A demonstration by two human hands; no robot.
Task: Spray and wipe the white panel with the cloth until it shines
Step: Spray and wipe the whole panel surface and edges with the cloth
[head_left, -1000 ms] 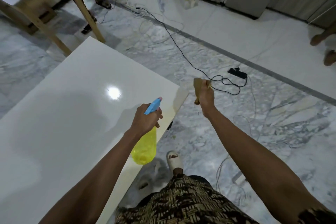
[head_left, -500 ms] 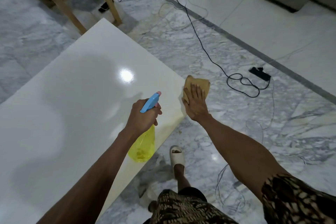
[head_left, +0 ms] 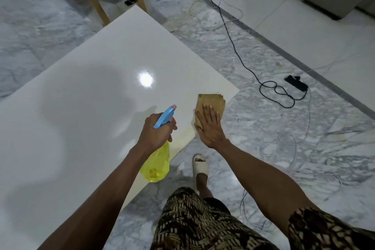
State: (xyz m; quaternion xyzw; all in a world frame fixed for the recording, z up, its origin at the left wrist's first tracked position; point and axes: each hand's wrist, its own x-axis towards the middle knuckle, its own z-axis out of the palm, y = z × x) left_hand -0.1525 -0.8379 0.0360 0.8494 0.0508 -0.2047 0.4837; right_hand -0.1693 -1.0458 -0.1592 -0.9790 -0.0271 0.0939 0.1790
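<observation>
so left hand (head_left: 157, 131) grips yellow spray bottle (head_left: 156, 163) w/ liquid; right hand (head_left: 209, 126) fingers flat on cloth (head_left: 211, 101), panel (head_left: 91, 97).

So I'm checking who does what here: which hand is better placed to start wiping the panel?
The right hand. It presses flat on the tan cloth, which lies on the white panel near its corner. The left hand grips the spray bottle.

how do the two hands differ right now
The left hand is curled round the neck of the spray bottle, held above the white panel; the right hand lies flat with straight fingers, pressing the tan cloth onto the panel near its corner. Both are over the panel's near edge.
</observation>
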